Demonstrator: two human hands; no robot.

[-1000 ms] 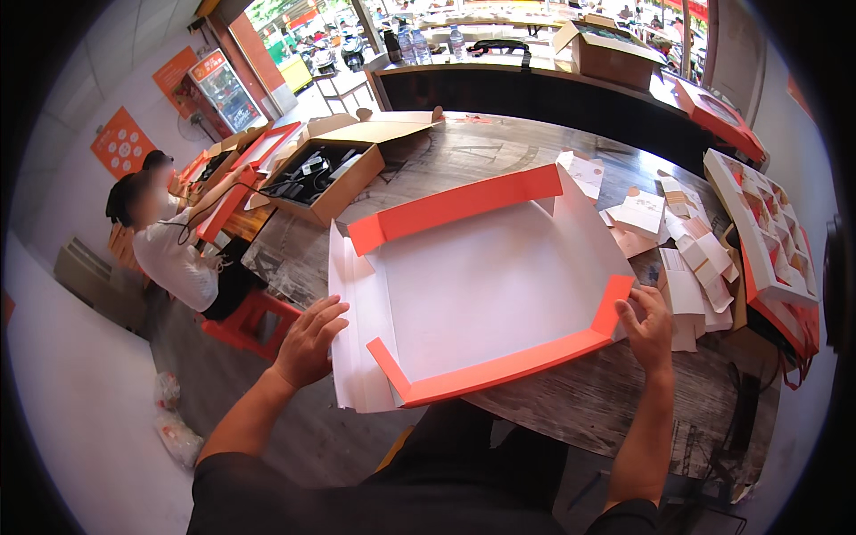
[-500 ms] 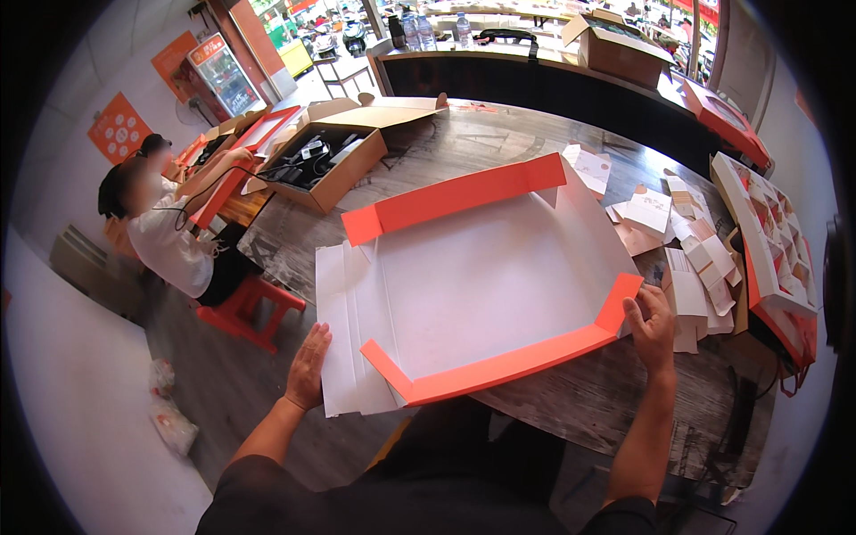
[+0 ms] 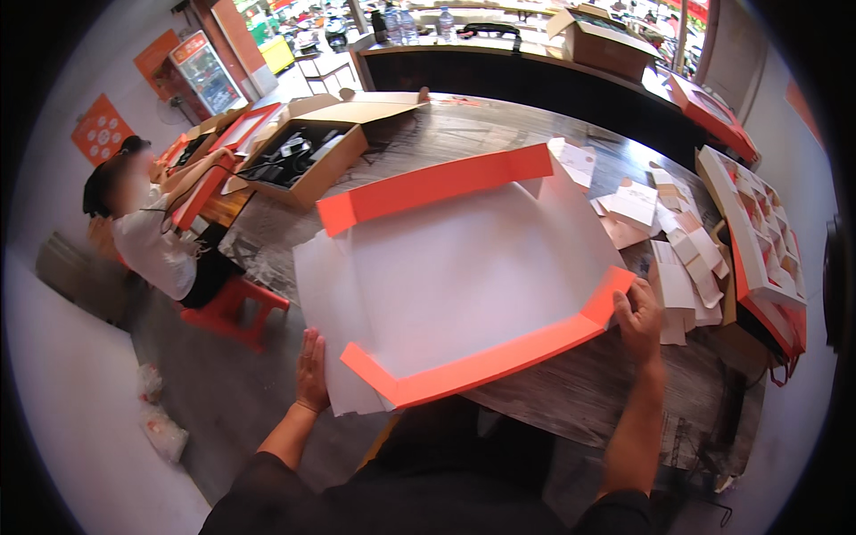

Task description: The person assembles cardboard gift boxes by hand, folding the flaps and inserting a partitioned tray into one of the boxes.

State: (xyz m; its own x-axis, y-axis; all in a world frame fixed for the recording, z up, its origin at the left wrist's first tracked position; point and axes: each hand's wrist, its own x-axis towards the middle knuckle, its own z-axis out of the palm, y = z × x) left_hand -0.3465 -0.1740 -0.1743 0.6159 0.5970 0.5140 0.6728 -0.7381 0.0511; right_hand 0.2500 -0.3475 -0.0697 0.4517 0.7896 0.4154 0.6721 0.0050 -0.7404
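In front of me is a partly folded cardboard box (image 3: 446,276), white inside, with orange-red walls along its far and near sides. Its left flap (image 3: 323,276) lies outward, white and creased. My left hand (image 3: 311,370) rests against that flap's outer edge, fingers straight and flat. At the near right corner my right hand (image 3: 638,321) grips the box, thumb over the orange wall and fingers round the outside.
The box is over a dark wooden table (image 3: 571,392). White folded card pieces (image 3: 682,254) lie to the right, beside a compartmented tray (image 3: 758,232). A brown carton (image 3: 308,160) holds black items. At left, another person (image 3: 156,232) sits on a red stool (image 3: 236,308).
The box has shifted slightly left in view, along with the whole scene. My left hand has turned more upright against the flap; my right hand keeps its grip on the corner.
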